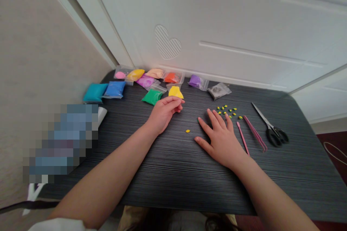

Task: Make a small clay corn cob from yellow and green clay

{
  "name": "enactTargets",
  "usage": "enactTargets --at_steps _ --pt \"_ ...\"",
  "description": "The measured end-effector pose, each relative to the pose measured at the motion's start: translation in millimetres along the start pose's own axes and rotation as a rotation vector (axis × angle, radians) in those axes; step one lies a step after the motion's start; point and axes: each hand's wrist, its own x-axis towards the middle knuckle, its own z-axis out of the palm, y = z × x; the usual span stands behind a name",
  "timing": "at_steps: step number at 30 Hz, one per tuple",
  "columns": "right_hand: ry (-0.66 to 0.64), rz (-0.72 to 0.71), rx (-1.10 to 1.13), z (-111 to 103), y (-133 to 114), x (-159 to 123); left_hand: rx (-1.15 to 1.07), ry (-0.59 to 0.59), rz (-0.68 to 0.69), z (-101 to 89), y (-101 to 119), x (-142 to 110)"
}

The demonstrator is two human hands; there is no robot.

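Note:
My left hand (166, 112) is closed in a pinch just in front of a bag of yellow clay (175, 91). Whatever lies between its fingertips, if anything, is too small or hidden to make out. Flat on the dark table (168, 180), my right hand (221, 135) has its fingers spread; a greenish speck shows by its index fingertip. Between the two hands lies a small yellow clay piece (188, 131). Beyond my right fingers sit several tiny yellow-and-green clay pieces (234, 114), some partly covered by the hand.
Right of my right hand lie a pink clay tool (242, 138), pink tweezers (255, 133) and black-handled scissors (271, 128). Bags of green (152, 96), purple (195, 81), grey (219, 90) and blue clay (114, 89) line the back. A blurred-out object (63, 140) stands at left.

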Motion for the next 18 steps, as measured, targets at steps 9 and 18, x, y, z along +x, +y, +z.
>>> enactTargets --at_steps 9,18 --pt "-0.002 -0.013 -0.004 -0.7 -0.7 -0.8 0.009 -0.002 0.005 -0.1 -0.3 0.5" --pt "-0.02 -0.031 0.01 -2.1 -2.2 -1.6 0.006 0.0 0.004 0.3 -0.5 0.3"
